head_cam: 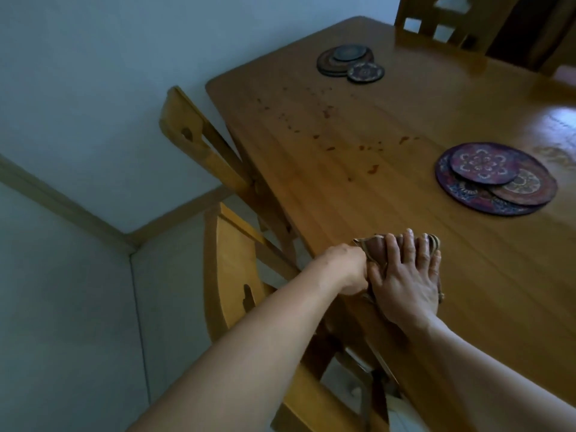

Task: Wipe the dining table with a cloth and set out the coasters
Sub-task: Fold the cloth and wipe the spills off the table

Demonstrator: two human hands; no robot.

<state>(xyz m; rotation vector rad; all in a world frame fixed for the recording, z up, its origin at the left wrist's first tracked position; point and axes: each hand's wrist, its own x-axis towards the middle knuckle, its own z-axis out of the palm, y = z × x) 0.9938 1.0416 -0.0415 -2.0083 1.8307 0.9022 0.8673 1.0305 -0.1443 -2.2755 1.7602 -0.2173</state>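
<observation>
A folded brown striped cloth [377,249] lies at the near left edge of the wooden dining table [343,188]. My right hand [405,285] presses flat on top of it, fingers spread. My left hand [346,269] grips the cloth's left edge at the table's rim. Reddish crumbs and stains [327,132] are scattered across the table's left half. A stack of round patterned coasters [495,177] sits on the right. A second, darker coaster stack [349,62] lies near the far left corner.
Two wooden chairs [237,275] stand tucked along the table's left side, close to the pale wall. Another chair back [452,17] rises at the table's far end. Light glares off the tabletop at the right.
</observation>
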